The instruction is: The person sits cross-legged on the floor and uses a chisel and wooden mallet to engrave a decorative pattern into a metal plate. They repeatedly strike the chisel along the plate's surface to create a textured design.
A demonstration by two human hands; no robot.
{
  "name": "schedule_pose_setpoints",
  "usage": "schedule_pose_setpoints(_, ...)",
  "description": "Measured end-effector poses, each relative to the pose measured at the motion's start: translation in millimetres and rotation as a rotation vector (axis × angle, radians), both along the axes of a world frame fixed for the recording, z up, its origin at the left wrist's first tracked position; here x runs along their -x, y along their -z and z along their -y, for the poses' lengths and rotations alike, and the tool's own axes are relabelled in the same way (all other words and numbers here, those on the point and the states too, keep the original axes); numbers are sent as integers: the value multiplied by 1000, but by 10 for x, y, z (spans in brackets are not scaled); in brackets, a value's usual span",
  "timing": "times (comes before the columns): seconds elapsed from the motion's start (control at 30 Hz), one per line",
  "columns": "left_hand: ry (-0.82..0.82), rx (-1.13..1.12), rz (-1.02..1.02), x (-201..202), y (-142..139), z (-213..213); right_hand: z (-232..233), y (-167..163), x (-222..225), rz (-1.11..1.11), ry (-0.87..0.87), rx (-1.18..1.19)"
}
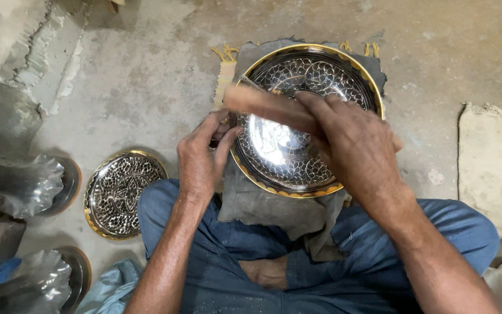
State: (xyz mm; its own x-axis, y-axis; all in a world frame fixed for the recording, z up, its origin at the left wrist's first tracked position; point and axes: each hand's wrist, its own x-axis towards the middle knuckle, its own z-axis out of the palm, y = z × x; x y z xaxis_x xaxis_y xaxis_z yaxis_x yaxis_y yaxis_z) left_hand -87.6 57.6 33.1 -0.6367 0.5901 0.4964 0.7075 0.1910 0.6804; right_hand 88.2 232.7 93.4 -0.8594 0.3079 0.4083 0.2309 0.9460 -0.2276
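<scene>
Sitting cross-legged in blue trousers [233, 273], with a grey cloth [262, 206] draped over the lap and out onto the concrete floor [146, 75]. Gripping the near-left rim of the engraved brass plate [315, 78] with the left hand [201, 157], fingers curled and pinching the edge. Closing the right hand [355, 148] around a blurred wooden stick [262, 104] lying across the plate's middle. Risking a slip, judging by that blur: skidding over the polished centre, scratching the pattern, or striking the left fingers at the rim. Lying well apart to the left, a smaller engraved plate [124, 193]; beyond it, plastic-wrapped items [27, 183].
</scene>
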Motion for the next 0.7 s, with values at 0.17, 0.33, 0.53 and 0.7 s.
schedule_pose_setpoints(0.17, 8, 36, 28, 25, 35, 0, -30, 55, 7, 20, 15, -37)
schedule_pose_setpoints(0.33, 20, 21, -1, 58, 20, 6, -18, 31, 29, 99, 57, 39)
schedule_pose_setpoints(0.53, 15, 64, 17, 119, -65, 87, 120, -65, 49, -4, 11, -15)
schedule_pose_setpoints(0.7, 53, 12, -37, 200, -98, 161, 206, -96, 106, -3, -14, 14)
